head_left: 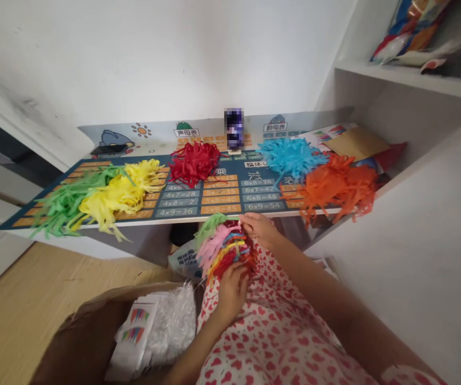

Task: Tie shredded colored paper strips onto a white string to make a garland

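Note:
A bundle of multicoloured tissue-paper tassels point(218, 246) in green, pink, blue, yellow, red and orange lies across my lap at the desk's front edge. At the bundle's upper right, my right hand point(260, 230) is closed, its fingertips pinching the top end near the green tassel. Lower down, my left hand point(232, 293) has its fingers curled over the red and orange tassels; its fingertips are partly hidden among the strips. Beyond my hands on the desk are piles of fringed paper: green point(68, 200), yellow point(122, 192), red point(195, 163), light blue point(290, 158) and orange point(338, 187).
The desk point(182, 211) has a printed times-table mat. At its back stand a blurred upright phone-like object point(234, 128) and a dark flat phone point(112, 149). Brown paper point(356, 142) lies right. Below left, a box point(73, 331) holds printed cards point(134, 331) and clear plastic bags point(174, 321).

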Demonstrator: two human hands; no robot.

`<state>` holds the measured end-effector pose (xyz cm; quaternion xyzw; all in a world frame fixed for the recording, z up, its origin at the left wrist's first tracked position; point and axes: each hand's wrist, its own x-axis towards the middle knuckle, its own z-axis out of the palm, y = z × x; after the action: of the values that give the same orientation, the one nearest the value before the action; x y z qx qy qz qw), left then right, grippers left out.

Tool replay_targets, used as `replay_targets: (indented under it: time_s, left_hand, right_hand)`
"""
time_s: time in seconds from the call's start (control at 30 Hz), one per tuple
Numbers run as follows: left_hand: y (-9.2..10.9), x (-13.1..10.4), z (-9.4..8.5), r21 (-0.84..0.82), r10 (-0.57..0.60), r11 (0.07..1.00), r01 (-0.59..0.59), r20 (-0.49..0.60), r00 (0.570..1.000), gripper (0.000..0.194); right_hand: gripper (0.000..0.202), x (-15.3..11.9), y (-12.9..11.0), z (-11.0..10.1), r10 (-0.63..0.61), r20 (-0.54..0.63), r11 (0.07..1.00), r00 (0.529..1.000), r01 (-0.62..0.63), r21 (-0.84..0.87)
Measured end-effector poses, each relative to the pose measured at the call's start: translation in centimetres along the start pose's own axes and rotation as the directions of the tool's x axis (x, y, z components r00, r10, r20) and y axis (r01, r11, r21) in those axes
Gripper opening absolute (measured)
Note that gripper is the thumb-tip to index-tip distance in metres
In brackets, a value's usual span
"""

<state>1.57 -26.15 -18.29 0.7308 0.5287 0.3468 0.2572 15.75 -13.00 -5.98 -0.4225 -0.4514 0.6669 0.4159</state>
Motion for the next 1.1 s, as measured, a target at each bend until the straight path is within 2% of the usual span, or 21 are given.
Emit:
replay_targets:
  time_s: [0.07,0.13,0.2,0.27,0.33,0.43,0.57,0.6,0.63,0.7,0.77,0.8,0.83,0.87,0.93,0.97,1.0,1.1]
  left_hand:
    - [-0.5,0.6,0.3,0.022,-0.049,0.999,0.049,-0.014,0.999,0.037]
    - [-0.5,1.1,0.2,0.022,-0.075,0.997,0.074,0.028,0.997,0.044]
    - [-0.4,1.5,-0.2,0.004,-0.065,0.998,0.065,0.103,0.993,0.034]
    - [-0.3,1.7,-1.4,-0.017,-0.039,0.999,0.042,0.161,0.986,0.022]
    - [-0.3,1.7,-3.6,-0.029,-0.032,0.999,0.038,0.169,0.985,0.022]
    - [-0.5,1.2,-9.0,-0.024,-0.069,0.997,0.072,0.103,0.992,0.028]
    - [-0.6,-0.2,-18.6,0.007,-0.091,0.996,0.092,-0.110,0.990,0.027]
    - [-0.5,-0.6,-21.0,0.029,-0.105,0.993,0.111,-0.159,0.982,0.027]
    - [-0.4,-0.9,-23.2,0.054,-0.119,0.990,0.131,-0.193,0.974,0.027]
    - [-0.1,-1.5,-27.0,0.081,-0.196,0.971,0.223,-0.258,0.946,0.030]
    - [0.2,-1.8,-29.7,0.050,-0.302,0.943,0.330,-0.296,0.906,0.035]
    - [0.3,-1.9,-30.6,0.021,-0.338,0.932,0.363,-0.316,0.886,0.036]
    - [0.4,-1.9,-31.2,-0.011,-0.357,0.927,0.374,-0.326,0.875,0.035]
    - [0.5,-1.9,-31.7,-0.049,-0.364,0.928,0.368,-0.323,0.874,0.035]
    - [0.8,-1.7,-32.3,-0.150,-0.366,0.930,0.336,-0.280,0.887,0.039]
    - [1.1,-1.6,-32.6,-0.199,-0.374,0.923,0.330,-0.259,0.891,0.041]
    - [1.5,-1.5,-32.8,-0.228,-0.383,0.916,0.330,-0.257,0.887,0.042]
    - [3.0,-0.9,-33.9,-0.191,-0.354,0.933,0.304,-0.338,0.872,0.035]
  right_hand:
    - [0.045,0.1,0.1,0.2,-0.008,-0.010,1.000,1.000,0.008,0.002]
    - [0.046,0.1,0.2,0.4,-0.012,-0.025,1.000,1.000,0.012,-0.009]
    - [0.046,0.1,0.3,0.4,-0.018,-0.044,0.999,0.999,0.016,-0.035]
    - [0.044,0.1,0.3,0.3,-0.031,-0.069,0.996,0.997,0.025,-0.082]
    - [0.042,0.1,0.2,0.2,-0.055,-0.094,0.988,0.994,0.041,-0.148]
    - [0.038,0.0,-0.1,0.2,-0.125,-0.125,0.954,0.984,0.085,-0.286]
    - [0.023,0.0,-0.7,1.6,-0.246,-0.076,0.863,0.966,0.182,-0.471]
    - [0.018,0.0,-0.9,2.2,-0.278,-0.023,0.819,0.960,0.225,-0.528]
    - [0.022,0.1,-1.3,3.0,-0.311,0.059,0.750,0.949,0.283,-0.598]
    - [0.033,0.3,-2.2,4.7,-0.332,0.292,0.526,0.897,0.433,-0.732]
    - [0.024,0.5,-3.4,6.5,-0.249,0.503,0.291,0.827,0.560,-0.776]
    - [0.016,0.5,-4.1,7.3,-0.201,0.563,0.231,0.802,0.597,-0.768]
    - [0.013,0.5,-4.8,8.1,-0.161,0.607,0.214,0.778,0.628,-0.748]
    - [0.014,0.4,-5.5,8.8,-0.130,0.647,0.237,0.751,0.657,-0.716]
    - [0.022,0.1,-6.8,10.0,-0.078,0.717,0.353,0.693,0.692,-0.630]
    - [0.026,-0.1,-7.3,10.4,-0.058,0.730,0.404,0.681,0.684,-0.607]
    - [0.029,-0.2,-7.7,10.7,-0.053,0.721,0.434,0.691,0.666,-0.607]
    - [0.031,-0.4,-8.4,11.1,-0.065,0.643,0.470,0.763,0.592,-0.655]
